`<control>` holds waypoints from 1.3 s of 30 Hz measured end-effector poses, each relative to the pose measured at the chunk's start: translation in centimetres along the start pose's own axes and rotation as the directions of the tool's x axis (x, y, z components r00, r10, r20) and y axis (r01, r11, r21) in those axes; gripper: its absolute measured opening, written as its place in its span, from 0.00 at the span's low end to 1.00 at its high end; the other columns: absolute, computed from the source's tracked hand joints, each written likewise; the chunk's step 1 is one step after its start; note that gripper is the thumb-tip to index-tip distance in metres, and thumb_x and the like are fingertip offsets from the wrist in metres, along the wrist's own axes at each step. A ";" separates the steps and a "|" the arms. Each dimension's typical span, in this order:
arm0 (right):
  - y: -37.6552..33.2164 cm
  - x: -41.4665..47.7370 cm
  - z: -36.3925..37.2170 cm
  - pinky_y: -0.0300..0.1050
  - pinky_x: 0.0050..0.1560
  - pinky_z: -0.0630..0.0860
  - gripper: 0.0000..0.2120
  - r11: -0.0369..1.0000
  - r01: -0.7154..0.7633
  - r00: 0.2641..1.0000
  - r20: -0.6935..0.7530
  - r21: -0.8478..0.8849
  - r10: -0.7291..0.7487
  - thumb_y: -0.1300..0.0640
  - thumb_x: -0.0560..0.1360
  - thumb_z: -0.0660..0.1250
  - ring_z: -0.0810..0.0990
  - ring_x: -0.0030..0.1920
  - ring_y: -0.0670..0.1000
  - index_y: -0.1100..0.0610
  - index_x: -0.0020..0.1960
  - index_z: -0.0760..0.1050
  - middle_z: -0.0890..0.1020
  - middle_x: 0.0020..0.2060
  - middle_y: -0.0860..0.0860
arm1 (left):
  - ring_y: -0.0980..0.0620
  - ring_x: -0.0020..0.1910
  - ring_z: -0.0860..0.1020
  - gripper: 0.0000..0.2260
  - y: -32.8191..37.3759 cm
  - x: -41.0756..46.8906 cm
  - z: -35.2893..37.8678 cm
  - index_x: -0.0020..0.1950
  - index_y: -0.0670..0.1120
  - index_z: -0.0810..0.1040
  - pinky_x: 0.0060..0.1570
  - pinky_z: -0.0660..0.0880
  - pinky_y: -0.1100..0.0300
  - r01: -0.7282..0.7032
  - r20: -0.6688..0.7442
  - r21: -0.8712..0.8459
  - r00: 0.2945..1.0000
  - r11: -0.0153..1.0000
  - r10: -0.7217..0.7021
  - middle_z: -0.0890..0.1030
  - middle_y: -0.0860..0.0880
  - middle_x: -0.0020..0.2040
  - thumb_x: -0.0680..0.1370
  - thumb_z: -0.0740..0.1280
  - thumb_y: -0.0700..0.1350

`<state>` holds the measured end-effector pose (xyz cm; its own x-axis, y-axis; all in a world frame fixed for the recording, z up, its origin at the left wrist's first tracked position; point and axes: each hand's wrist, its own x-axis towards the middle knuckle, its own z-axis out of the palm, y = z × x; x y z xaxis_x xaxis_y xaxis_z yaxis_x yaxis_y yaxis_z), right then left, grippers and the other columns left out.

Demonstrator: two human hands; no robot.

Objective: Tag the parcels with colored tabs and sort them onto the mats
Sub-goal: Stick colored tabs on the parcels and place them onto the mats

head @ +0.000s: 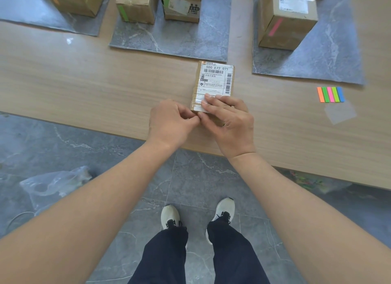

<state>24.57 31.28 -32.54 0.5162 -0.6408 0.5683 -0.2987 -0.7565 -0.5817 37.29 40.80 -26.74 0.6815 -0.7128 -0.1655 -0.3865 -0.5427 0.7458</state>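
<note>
Near the front edge of the table (84,89) lies a small parcel (214,82), label up, between the middle mat (186,42) and the person. The right hand (230,122) holds its near end, fingers bent over the label and thumb against the near side. The left hand (171,120) has its fingertips pinched together at the parcel's near left corner, touching the right thumb; whether they grip anything I cannot tell. On the middle mat stand two boxes (137,6) with green tabs. The left mat (42,23) carries a box with an orange tab (74,0), and the right mat (321,59) a box with a pink tab (287,19). A strip of colored tabs (330,94) lies on the table off to the right, well apart from the small parcel.
</note>
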 end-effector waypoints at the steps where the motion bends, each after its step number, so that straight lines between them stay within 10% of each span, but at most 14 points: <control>1: 0.0 0.0 0.0 0.47 0.60 0.79 0.10 1.000 0.001 1.000 -0.003 0.002 -0.001 0.55 0.74 0.78 0.83 0.57 0.52 0.56 0.55 0.88 0.87 0.55 0.49 | 0.58 0.36 0.80 0.05 0.0 0.1 0.0 0.34 0.53 0.86 0.41 0.76 0.60 -0.012 -0.003 0.022 1.000 1.000 0.012 0.80 0.58 0.32 0.70 0.76 0.49; 9: 0.1 -0.1 0.2 0.47 0.60 0.79 0.10 1.000 0.005 1.000 -0.023 -0.004 -0.005 0.55 0.75 0.77 0.83 0.55 0.52 0.56 0.54 0.88 0.88 0.55 0.49 | 0.51 0.38 0.77 0.19 -1.3 1.2 -0.4 0.32 0.48 0.81 0.39 0.72 0.55 -0.102 -0.084 0.265 0.988 0.959 0.128 0.78 0.52 0.39 0.66 0.77 0.63; 18: 0.6 -0.3 0.4 0.55 0.55 0.81 0.11 0.999 0.046 0.999 -0.017 0.016 -0.046 0.54 0.76 0.76 0.83 0.55 0.53 0.57 0.56 0.87 0.87 0.55 0.51 | 0.50 0.43 0.79 0.12 -2.4 1.3 0.4 0.51 0.46 0.87 0.44 0.79 0.50 -0.310 -0.010 0.161 0.949 0.937 0.315 0.81 0.49 0.50 0.71 0.79 0.48; 24: 0.0 -0.1 -0.2 0.53 0.56 0.80 0.12 1.000 0.013 1.000 0.014 0.009 -0.013 0.52 0.76 0.73 0.83 0.54 0.55 0.58 0.55 0.88 0.88 0.55 0.52 | 0.52 0.55 0.82 0.17 -1.2 0.6 -0.8 0.59 0.48 0.84 0.55 0.79 0.58 0.055 0.154 -0.033 0.987 0.998 -0.049 0.82 0.50 0.59 0.76 0.66 0.32; 28: -2.3 1.5 -1.5 0.47 0.57 0.79 0.13 0.985 -0.161 0.978 0.141 0.056 0.152 0.53 0.70 0.79 0.83 0.54 0.54 0.58 0.53 0.88 0.88 0.54 0.51 | 0.48 0.60 0.81 0.18 1.5 0.3 -1.3 0.59 0.44 0.82 0.63 0.77 0.52 0.462 0.308 -0.568 0.887 0.681 -0.344 0.84 0.44 0.60 0.78 0.56 0.32; 31: -3.9 3.3 -3.9 0.41 0.64 0.77 0.10 0.819 -0.490 0.872 0.157 0.299 0.464 0.54 0.76 0.75 0.83 0.59 0.42 0.54 0.57 0.87 0.87 0.57 0.45 | 0.50 0.54 0.80 0.18 3.1 0.3 -1.2 0.62 0.45 0.81 0.64 0.72 0.54 0.519 0.350 -0.643 0.853 0.563 -0.387 0.84 0.49 0.53 0.84 0.53 0.48; 34: -4.1 4.8 -5.3 0.28 0.57 0.74 0.09 0.451 -0.762 0.588 0.204 0.464 0.783 0.56 0.82 0.65 0.81 0.52 0.33 0.49 0.52 0.84 0.85 0.46 0.33 | 0.50 0.60 0.78 0.24 3.9 0.2 -0.9 0.69 0.47 0.77 0.68 0.69 0.54 0.519 0.365 -0.630 0.854 0.577 -0.370 0.82 0.50 0.58 0.84 0.50 0.57; 39: -4.6 5.4 -5.5 0.36 0.37 0.71 0.16 0.176 -0.915 0.336 0.442 0.364 0.832 0.52 0.83 0.57 0.77 0.35 0.43 0.52 0.46 0.82 0.85 0.39 0.44 | 0.51 0.53 0.79 0.25 5.3 -0.6 -1.0 0.59 0.49 0.81 0.59 0.71 0.55 0.530 0.393 -0.632 0.848 0.565 -0.356 0.83 0.51 0.51 0.84 0.48 0.60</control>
<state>24.31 30.57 -23.65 0.2793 -0.7869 -0.5502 -0.2329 0.5004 -0.8339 35.45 38.85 -22.04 0.4715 -0.5855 -0.6595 0.5359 -0.4038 0.7415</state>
